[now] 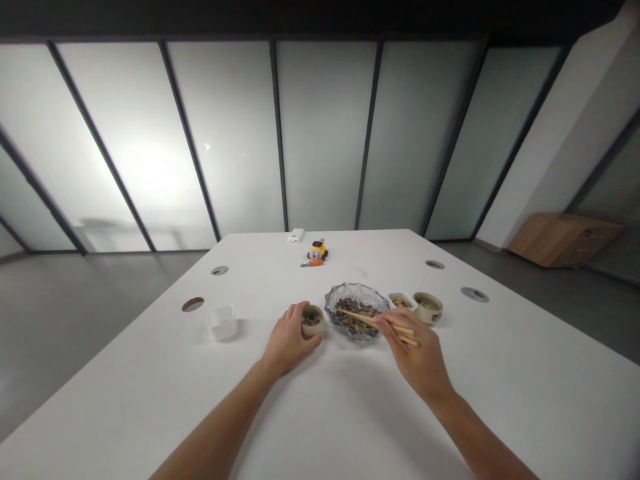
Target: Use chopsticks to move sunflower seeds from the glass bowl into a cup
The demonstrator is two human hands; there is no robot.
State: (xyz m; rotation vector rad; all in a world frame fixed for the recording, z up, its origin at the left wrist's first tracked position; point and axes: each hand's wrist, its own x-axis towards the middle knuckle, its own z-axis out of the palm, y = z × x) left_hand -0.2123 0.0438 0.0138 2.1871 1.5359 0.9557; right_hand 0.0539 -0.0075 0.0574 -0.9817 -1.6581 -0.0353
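Note:
My left hand (290, 340) is wrapped round a small beige cup (313, 329) on the table, with some dark bits inside it. In my right hand (417, 353) is a pair of wooden chopsticks (363, 318), their tips over a clear glass bowl (356, 288). Dark seeds (350, 323), like sunflower seeds, fill the bottom of the bowl. The glass bowl stands just right of the beige cup. Whether the chopstick tips grip a seed is too small to tell.
Behind my right hand stand a white dish (409, 300) of light pieces and another beige cup (429, 309). A white plastic container (221, 323) is at left. Farther back on the white table (320, 427) are a toy vehicle (318, 250), a toy carrot (313, 264) and a white box (296, 235).

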